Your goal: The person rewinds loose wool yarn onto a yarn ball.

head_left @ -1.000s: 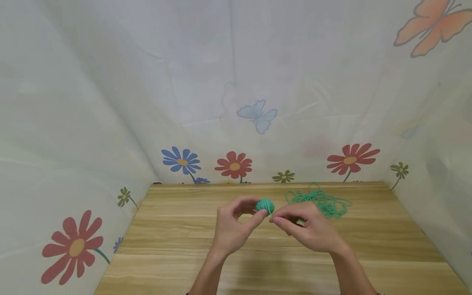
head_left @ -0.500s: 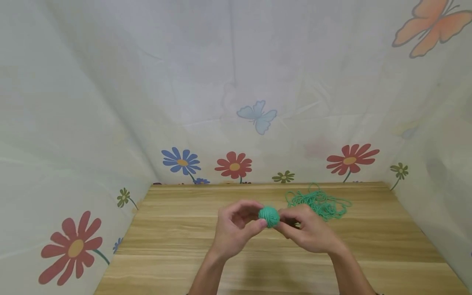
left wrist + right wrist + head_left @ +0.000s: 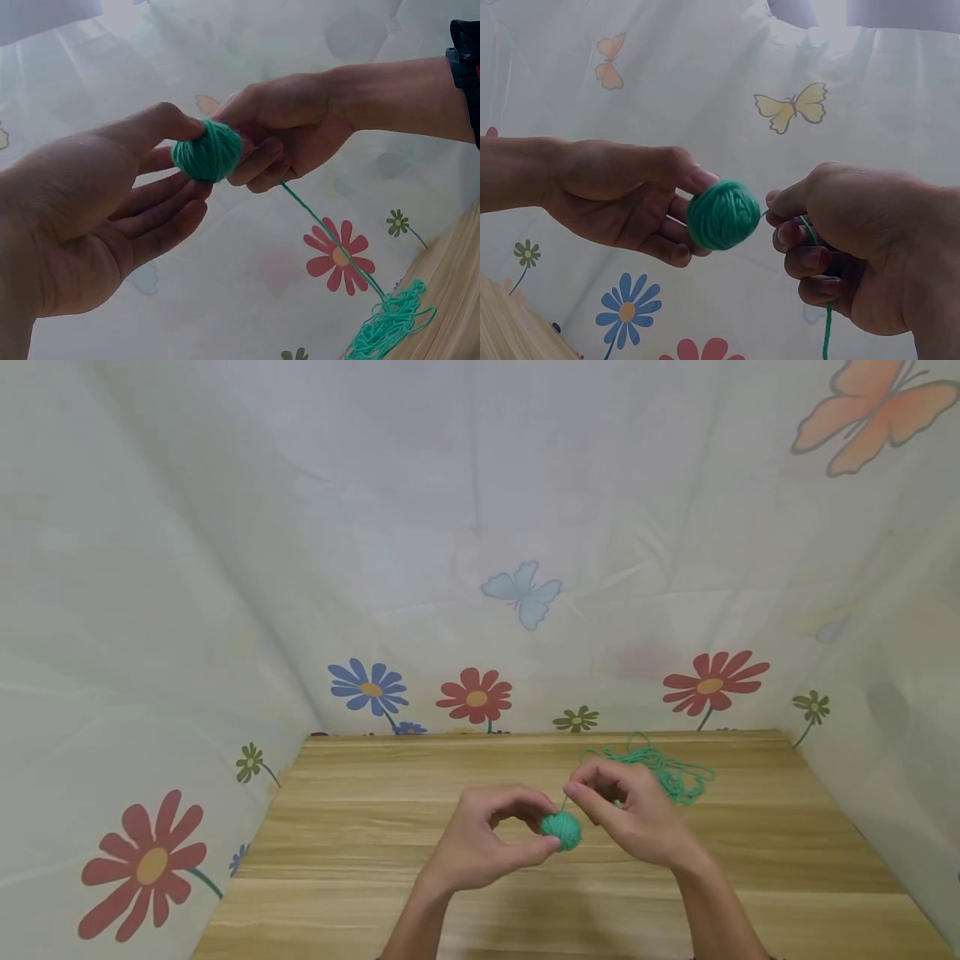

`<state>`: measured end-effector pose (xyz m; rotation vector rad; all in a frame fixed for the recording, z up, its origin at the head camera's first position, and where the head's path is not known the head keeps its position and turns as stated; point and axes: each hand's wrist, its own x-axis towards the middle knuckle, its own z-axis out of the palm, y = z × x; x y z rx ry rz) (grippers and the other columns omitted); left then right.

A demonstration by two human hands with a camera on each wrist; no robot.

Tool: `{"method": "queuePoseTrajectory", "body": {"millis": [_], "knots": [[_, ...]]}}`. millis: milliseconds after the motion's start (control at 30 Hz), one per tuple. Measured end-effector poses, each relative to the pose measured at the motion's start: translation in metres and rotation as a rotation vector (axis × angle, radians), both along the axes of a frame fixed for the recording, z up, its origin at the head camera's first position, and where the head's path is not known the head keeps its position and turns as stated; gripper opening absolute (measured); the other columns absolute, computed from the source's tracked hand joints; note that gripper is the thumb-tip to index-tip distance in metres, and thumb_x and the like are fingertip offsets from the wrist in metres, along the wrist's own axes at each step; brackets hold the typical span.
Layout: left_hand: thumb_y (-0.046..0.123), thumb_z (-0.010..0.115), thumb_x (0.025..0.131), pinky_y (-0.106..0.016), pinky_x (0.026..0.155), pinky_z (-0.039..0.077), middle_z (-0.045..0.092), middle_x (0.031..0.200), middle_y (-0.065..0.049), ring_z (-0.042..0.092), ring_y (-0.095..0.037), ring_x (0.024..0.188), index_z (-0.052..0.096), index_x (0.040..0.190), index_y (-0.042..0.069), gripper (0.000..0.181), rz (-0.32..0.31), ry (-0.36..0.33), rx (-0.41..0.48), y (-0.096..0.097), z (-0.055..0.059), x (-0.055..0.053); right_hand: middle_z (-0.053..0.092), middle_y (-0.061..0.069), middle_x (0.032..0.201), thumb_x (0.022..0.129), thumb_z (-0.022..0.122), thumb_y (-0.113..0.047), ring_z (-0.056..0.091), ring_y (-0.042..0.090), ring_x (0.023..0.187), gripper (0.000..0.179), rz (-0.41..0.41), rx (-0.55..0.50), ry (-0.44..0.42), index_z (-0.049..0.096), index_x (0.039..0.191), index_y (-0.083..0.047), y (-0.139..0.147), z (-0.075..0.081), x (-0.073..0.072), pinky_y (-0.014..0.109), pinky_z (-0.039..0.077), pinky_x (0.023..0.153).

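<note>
A small ball of green yarn point(image 3: 561, 831) is held above the table between the thumb and fingers of my left hand point(image 3: 495, 837). Just right of it, my right hand point(image 3: 633, 810) pinches the yarn strand point(image 3: 827, 330) between thumb and forefinger. A short taut length runs from that pinch to the ball. In the right wrist view the strand passes through the curled fingers and hangs below them. The left wrist view shows it running down to a loose tangle of green yarn point(image 3: 390, 322) on the table; in the head view my right hand partly covers this tangle.
The wooden table point(image 3: 360, 827) reaches back to a pale curtain point(image 3: 390, 527) printed with flowers and butterflies. More of this curtain stands at the left and right sides. A dark band point(image 3: 466, 75) is on the right wrist.
The ball has moved right and toward me with my left hand. My right hand went close against the ball, then came up and away from it, with the strand now showing between them.
</note>
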<state>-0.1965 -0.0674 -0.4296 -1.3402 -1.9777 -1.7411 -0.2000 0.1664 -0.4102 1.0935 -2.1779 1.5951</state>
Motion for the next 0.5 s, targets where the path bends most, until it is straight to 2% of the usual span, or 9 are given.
{"method": "queuePoseTrajectory", "body": {"millis": [167, 300, 500], "knots": [[0.014, 0.082, 0.088, -0.028, 0.072, 0.065, 0.076, 0.1, 0.001, 0.07, -0.006, 0.085, 0.075, 0.108, 0.008, 0.022, 0.123, 0.057, -0.066, 0.002, -0.001, -0.006, 0.052, -0.002, 0.067, 0.096, 0.061, 0.014, 0.043, 0.007, 0.051, 0.024, 0.015, -0.047, 0.06, 0.07, 0.095, -0.008, -0.001, 0.002, -0.002, 0.023, 0.04, 0.039], [0.01, 0.081, 0.087, -0.03, 0.07, 0.065, 0.077, 0.099, 0.0, 0.07, -0.006, 0.084, 0.075, 0.108, 0.007, 0.022, 0.189, 0.088, -0.048, 0.002, 0.0, -0.01, 0.052, 0.0, 0.066, 0.092, 0.06, 0.019, 0.043, 0.008, 0.051, 0.028, 0.032, -0.077, 0.087, 0.072, 0.096, -0.006, -0.002, 0.003, -0.004, 0.025, 0.039, 0.037], [0.001, 0.081, 0.084, -0.035, 0.07, 0.065, 0.078, 0.094, -0.007, 0.071, -0.01, 0.082, 0.074, 0.105, 0.001, 0.022, 0.3, 0.108, -0.011, 0.004, 0.017, -0.006, 0.049, -0.001, 0.063, 0.092, 0.06, 0.021, 0.039, 0.007, 0.049, 0.032, 0.089, -0.053, 0.07, 0.074, 0.1, -0.007, -0.003, 0.005, -0.006, 0.024, 0.036, 0.036]]}}
